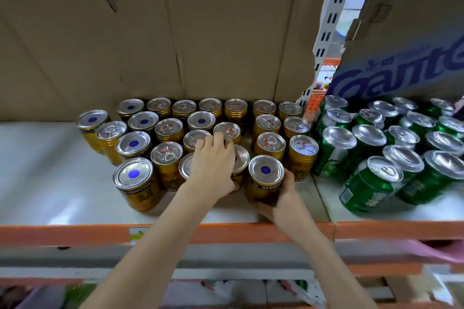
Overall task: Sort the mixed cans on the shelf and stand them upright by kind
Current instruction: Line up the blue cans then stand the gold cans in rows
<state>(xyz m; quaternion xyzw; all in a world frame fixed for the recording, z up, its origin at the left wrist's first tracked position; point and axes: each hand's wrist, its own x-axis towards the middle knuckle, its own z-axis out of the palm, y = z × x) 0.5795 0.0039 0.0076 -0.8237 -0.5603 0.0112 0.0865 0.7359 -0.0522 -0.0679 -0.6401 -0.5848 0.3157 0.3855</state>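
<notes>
So the whole thing hinges on the gold can (pixel 265 178) at the front edge of the shelf (pixel 45 165): it's gripped low down by the right hand (pixel 281 198), fingers curled round its body, standing upright with its long axis vertical and the blue-dot end facing up. The left hand (pixel 213 165) is laid over the neighbouring can (pixel 239 158) just to the left, fingers bent over its rim and thumb down its side, so it looks gripped rather than just touched. Both cans sit right at the front of the gold block, nearer the right hand for the outer one. Counting roughly: about 27 gold cans (pixel 165 133) are seen, some tab-up and some dot-up, maybe eight with the dot. Over toward the right end, about 18 green cans (pixel 401 143) are packed together, though the far ones get blurry. Torn cardboard (pixel 175 32) is stood up along the back edge.
</notes>
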